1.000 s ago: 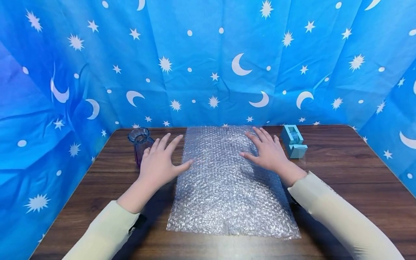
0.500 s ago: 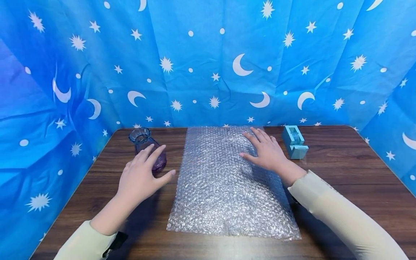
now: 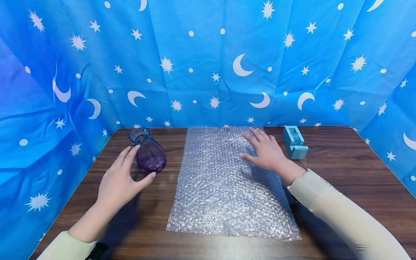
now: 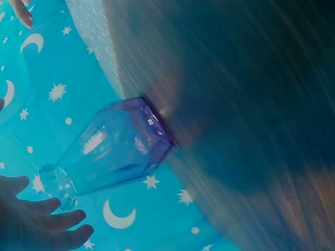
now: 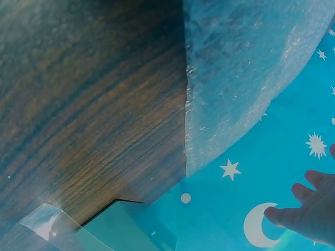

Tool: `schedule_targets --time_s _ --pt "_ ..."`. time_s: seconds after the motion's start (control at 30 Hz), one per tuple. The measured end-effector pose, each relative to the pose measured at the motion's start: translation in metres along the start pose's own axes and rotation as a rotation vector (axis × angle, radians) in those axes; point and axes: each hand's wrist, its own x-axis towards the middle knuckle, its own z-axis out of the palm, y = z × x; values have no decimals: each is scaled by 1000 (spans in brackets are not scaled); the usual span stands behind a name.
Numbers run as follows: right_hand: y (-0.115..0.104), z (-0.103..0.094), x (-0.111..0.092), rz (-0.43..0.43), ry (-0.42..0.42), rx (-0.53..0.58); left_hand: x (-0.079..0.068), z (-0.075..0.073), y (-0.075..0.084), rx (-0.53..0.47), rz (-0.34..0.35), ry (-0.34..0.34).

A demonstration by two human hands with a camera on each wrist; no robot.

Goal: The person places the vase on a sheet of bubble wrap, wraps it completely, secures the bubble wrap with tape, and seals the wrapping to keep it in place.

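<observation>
Two bare hands are over the one table (image 3: 351, 162), and three things stand or lie on it: one vase, one sheet, one dispenser. The left hand (image 3: 118, 182) is beside the vase (image 3: 151, 155), its four fingers stretched out and the thumb well apart from them, gripping nothing; I cannot tell whether a fingertip touches the glass. The vase stands upright left of the sheet, bluish at the mouth and purple at the base. The right hand (image 3: 268, 153) is above the right part of the sheet (image 3: 224, 187), fingers spread and thumb apart, holding nothing. That one sheet of bubble wrap lies spread mid-table. Just right of the right hand stands the teal dispenser (image 3: 295, 144), one strip of clear tape (image 5: 44, 222) sticking out. Blue cloth (image 3: 195, 50) with white moons and stars hangs behind.
</observation>
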Motion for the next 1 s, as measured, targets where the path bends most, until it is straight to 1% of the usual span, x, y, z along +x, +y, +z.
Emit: schedule_targets --time_s 0.1,0.2,0.33,0.4,0.53,0.67,0.77,0.87,1.0 --pt "0 0 1 -3 0 2 2 -1 -6 -23 -30 -26" --pt "-1 -1 1 -5 -1 2 4 -1 -13 -55 -78 -62" --pt "-3 -2 1 -3 0 -9 7 1 -25 -103 -152 -119" --pt "-3 -2 1 -1 0 -11 9 2 -32 -124 -175 -147" --pt "-4 -3 0 7 -7 -3 12 6 -45 -169 -188 -193" --pt "-3 -2 1 4 -11 -4 18 8 -54 -240 -186 -212" --pt "-2 -1 1 2 -10 -6 25 9 -58 -298 -182 -220" --pt "-2 -1 1 5 -11 -5 32 10 -61 -359 -191 -245" --pt "-1 0 2 8 -11 -5 38 11 -63 -447 -228 -282"
